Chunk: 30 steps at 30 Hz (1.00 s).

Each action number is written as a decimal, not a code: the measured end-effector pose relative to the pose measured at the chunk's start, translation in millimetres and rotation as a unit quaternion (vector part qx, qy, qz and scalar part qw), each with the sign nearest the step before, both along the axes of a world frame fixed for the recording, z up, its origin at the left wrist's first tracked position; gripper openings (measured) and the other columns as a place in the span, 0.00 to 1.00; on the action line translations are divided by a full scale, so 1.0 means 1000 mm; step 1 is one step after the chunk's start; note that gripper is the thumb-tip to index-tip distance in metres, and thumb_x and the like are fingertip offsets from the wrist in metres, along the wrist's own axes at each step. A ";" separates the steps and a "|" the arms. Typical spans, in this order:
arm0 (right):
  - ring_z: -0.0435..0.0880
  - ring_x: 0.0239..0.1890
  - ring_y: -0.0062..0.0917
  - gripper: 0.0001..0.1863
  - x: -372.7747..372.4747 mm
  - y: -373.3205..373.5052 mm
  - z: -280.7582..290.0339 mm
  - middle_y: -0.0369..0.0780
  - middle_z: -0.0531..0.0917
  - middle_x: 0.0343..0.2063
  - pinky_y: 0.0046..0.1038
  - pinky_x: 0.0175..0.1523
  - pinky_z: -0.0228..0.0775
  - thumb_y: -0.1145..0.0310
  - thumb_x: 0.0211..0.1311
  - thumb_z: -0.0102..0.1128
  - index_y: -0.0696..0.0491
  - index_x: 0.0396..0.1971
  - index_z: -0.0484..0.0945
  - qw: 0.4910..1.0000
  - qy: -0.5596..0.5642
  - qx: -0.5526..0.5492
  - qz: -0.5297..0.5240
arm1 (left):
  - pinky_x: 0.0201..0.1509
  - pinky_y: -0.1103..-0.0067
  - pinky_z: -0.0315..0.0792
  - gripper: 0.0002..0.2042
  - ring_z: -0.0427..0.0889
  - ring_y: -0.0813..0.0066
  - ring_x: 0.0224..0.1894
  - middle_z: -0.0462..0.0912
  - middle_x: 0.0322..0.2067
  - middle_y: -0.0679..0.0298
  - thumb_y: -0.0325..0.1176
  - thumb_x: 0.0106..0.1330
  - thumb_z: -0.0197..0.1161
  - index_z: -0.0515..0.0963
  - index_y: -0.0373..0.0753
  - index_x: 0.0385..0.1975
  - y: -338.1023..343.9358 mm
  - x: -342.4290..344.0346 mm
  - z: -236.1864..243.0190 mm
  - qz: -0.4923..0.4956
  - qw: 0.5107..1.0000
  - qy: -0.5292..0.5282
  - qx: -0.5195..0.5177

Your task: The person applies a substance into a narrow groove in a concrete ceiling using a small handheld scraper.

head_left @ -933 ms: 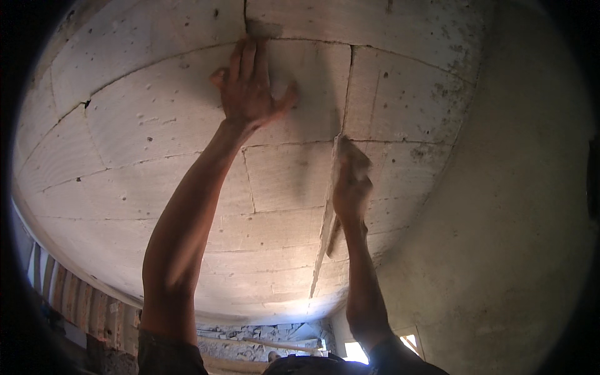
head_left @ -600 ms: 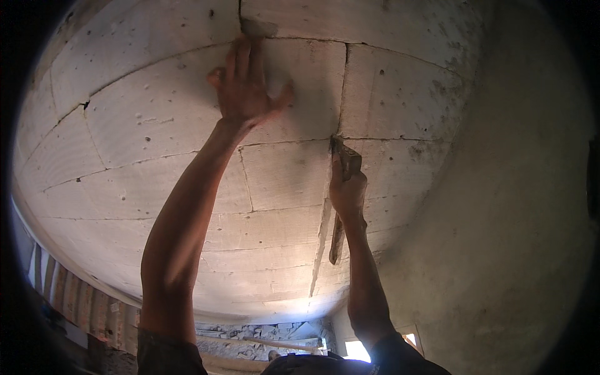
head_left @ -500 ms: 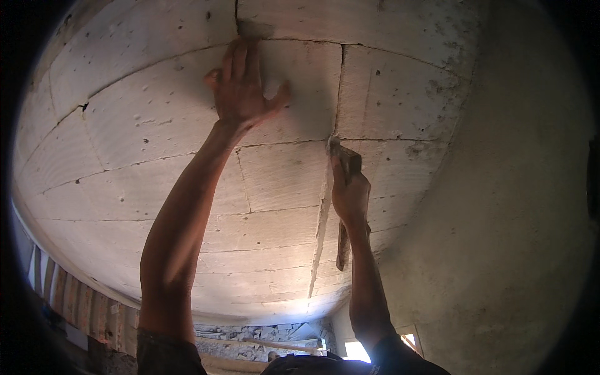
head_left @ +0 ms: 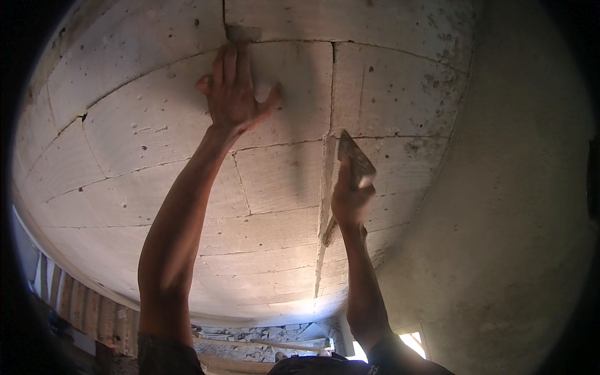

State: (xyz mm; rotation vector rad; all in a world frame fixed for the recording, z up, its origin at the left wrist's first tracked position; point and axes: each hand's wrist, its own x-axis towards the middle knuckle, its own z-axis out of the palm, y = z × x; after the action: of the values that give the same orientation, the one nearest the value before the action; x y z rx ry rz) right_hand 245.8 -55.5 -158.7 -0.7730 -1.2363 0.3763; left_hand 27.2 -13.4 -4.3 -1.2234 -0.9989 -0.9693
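My left hand (head_left: 234, 100) lies with fingers spread against a wall of pale blocks (head_left: 275, 169), high up just below a horizontal joint. Lower and to the right, my right hand (head_left: 352, 201) is wrapped round a long hand tool with a flat, dusty, tapered head (head_left: 355, 161). Its exact kind I cannot tell; some blur covers it. The tool's narrow lower end shows beneath my fist. Close to the tool's left side runs a rough vertical groove (head_left: 324, 187) cut into the blocks. The head's tip is near the groove's upper end; contact is unclear.
A plain grey plastered wall (head_left: 500, 219) meets the blocks on the right. Corrugated panels (head_left: 90, 306) stand at the lower left. Rubble (head_left: 275, 334) and a long pole (head_left: 287, 345) lie at the bottom, near a bright opening (head_left: 412, 342).
The tool has tilted in my right hand: its head leans away from the groove, and its lower end has swung left. My left hand stays on the wall.
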 end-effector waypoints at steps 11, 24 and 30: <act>0.87 0.31 0.29 0.14 -0.006 0.031 -0.044 0.47 0.86 0.29 0.29 0.32 0.76 0.65 0.72 0.54 0.59 0.48 0.73 1.000 -0.010 0.028 0.009 | 0.68 0.53 0.57 0.49 0.51 0.41 0.68 0.51 0.66 0.38 0.55 0.57 0.64 0.50 0.25 0.68 -0.010 0.008 0.000 -0.029 0.991 -0.024 -0.131; 0.88 0.29 0.39 0.15 0.004 0.029 -0.040 0.50 0.85 0.28 0.33 0.30 0.77 0.66 0.71 0.54 0.61 0.50 0.75 0.981 -0.165 -0.099 0.036 | 0.67 0.48 0.54 0.51 0.49 0.40 0.69 0.48 0.67 0.35 0.56 0.58 0.64 0.46 0.24 0.69 -0.020 0.012 0.002 -0.003 0.982 -0.052 -0.183; 0.88 0.34 0.40 0.19 -0.001 0.027 -0.018 0.51 0.84 0.31 0.35 0.36 0.79 0.62 0.73 0.49 0.58 0.55 0.73 0.991 -0.133 -0.006 -0.023 | 0.58 0.47 0.55 0.52 0.45 0.52 0.74 0.48 0.70 0.46 0.65 0.55 0.60 0.51 0.29 0.70 -0.021 0.015 0.004 0.053 0.977 -0.080 -0.191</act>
State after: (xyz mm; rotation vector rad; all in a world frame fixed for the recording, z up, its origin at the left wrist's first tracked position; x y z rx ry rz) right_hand 244.4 -28.9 -176.4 -0.8808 -1.4639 0.2490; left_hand 42.6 -34.4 -0.4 -1.4036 -1.4109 -0.8231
